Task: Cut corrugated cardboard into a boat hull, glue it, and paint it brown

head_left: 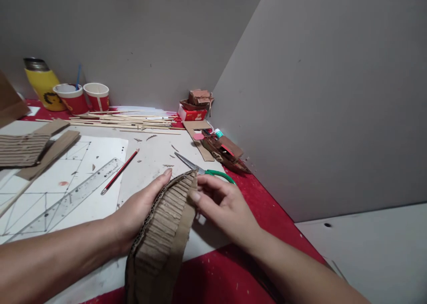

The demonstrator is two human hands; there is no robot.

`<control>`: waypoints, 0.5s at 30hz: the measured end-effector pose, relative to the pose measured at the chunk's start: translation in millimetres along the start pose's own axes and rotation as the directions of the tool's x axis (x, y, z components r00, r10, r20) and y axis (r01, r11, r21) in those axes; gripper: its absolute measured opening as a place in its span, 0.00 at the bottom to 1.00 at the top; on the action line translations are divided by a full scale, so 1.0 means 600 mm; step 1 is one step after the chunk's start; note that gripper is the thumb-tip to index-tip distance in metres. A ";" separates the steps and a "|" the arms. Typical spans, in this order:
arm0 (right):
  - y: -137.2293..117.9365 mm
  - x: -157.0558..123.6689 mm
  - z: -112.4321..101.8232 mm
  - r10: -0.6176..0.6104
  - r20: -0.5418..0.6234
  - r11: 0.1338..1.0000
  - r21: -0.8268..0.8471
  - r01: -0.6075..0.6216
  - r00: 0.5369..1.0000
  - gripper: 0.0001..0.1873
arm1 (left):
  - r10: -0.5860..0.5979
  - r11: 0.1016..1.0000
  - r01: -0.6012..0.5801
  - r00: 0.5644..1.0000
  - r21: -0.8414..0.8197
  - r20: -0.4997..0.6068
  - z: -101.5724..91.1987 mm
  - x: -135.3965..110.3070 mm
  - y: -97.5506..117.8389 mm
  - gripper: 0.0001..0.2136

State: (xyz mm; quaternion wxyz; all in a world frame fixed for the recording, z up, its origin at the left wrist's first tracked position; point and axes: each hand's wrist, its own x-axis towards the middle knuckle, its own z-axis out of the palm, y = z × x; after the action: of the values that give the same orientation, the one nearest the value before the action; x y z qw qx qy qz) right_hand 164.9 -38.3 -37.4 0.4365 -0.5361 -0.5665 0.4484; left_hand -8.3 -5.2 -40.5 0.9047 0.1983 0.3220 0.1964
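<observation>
A curved, ribbed piece of corrugated cardboard (163, 233) arches up from the red table (233, 268) towards me. My left hand (140, 210) is wrapped around its left side, thumb along the top edge. On the right, my right hand (223, 206) pinches the cardboard's far tip between thumb and fingers. Green-handled scissors (203, 170) lie on the table just behind my right hand, blades pointing left and away.
A white drawing sheet (66, 184) carries a clear ruler (70, 197) and a red pencil (120, 170). Cardboard strips (30, 148) lie at left. Wooden sticks (123, 119), two red cups (83, 97), a yellow can (43, 84) and a small cardboard model (225, 150) stand further back. Grey walls close the corner.
</observation>
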 end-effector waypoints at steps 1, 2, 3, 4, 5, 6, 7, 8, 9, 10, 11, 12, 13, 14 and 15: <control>0.001 0.000 0.003 -0.013 0.022 0.999 -0.043 0.014 1.000 0.06 | 0.006 1.000 -0.006 1.000 0.009 -0.004 0.000 0.000 -0.001 0.23; 0.002 0.001 0.005 -0.020 0.038 0.997 -0.075 0.023 0.999 0.07 | 0.016 1.000 -0.015 1.000 0.017 -0.012 0.001 0.001 -0.003 0.23; 0.002 0.002 0.007 -0.020 0.046 0.995 -0.095 0.024 0.999 0.08 | 0.020 0.999 -0.019 1.000 0.029 -0.024 0.002 0.000 -0.004 0.23; 0.003 0.003 0.008 -0.017 0.048 0.994 -0.110 0.022 0.999 0.10 | 0.024 0.999 -0.022 0.999 0.044 -0.040 0.004 0.000 -0.005 0.23; 0.004 0.003 0.008 -0.014 0.047 0.993 -0.120 0.019 0.999 0.11 | 0.037 0.998 -0.033 0.998 0.062 -0.060 0.005 -0.001 -0.006 0.22; 0.004 0.004 0.009 -0.011 0.046 0.992 -0.128 0.017 0.999 0.12 | 0.060 0.995 -0.054 0.995 0.081 -0.077 0.007 -0.002 -0.007 0.21; 0.004 0.004 0.010 -0.010 0.046 0.991 -0.129 0.016 0.999 0.11 | 0.089 0.992 -0.080 0.992 0.098 -0.088 0.009 -0.002 -0.008 0.20; 0.004 0.004 0.011 -0.014 0.045 0.992 -0.126 0.019 0.999 0.10 | 0.118 0.988 -0.107 0.988 0.112 -0.096 0.010 -0.003 -0.008 0.19; 0.004 0.004 0.012 -0.020 0.042 0.992 -0.120 0.025 0.999 0.09 | 0.146 0.983 -0.134 0.984 0.123 -0.103 0.011 -0.004 -0.009 0.19; 0.004 0.005 0.013 -0.027 0.035 0.993 -0.114 0.031 0.999 0.08 | 0.170 0.979 -0.155 0.979 0.132 -0.110 0.013 -0.004 -0.010 0.18; 0.005 0.005 0.015 -0.035 0.024 0.993 -0.109 0.037 0.999 0.08 | 0.186 0.975 -0.169 0.975 0.144 -0.117 0.014 -0.004 -0.010 0.18; 0.005 0.006 0.017 -0.042 0.012 0.993 -0.107 0.043 0.999 0.08 | 0.196 0.972 -0.176 0.973 0.154 -0.125 0.015 -0.003 -0.010 0.18; 0.006 0.007 0.019 -0.045 -0.001 0.993 -0.106 0.045 0.999 0.08 | 0.201 0.971 -0.179 0.971 0.159 -0.131 0.016 -0.003 -0.010 0.18; 0.007 0.008 0.020 -0.043 -0.010 0.994 -0.104 0.041 0.999 0.08 | 0.200 0.972 -0.178 0.971 0.156 -0.134 0.016 -0.002 -0.010 0.18; 0.008 0.009 0.021 -0.036 -0.015 0.995 -0.097 0.034 0.999 0.08 | 0.193 0.975 -0.174 0.972 0.141 -0.133 0.016 0.000 -0.009 0.18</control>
State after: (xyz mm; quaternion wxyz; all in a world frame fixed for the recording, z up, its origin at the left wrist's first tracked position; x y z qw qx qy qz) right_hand 153.2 -33.6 -44.8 0.4224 -0.5505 -0.5933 0.4082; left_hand -0.9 -12.2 -36.0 0.8420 0.2704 0.3793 0.2721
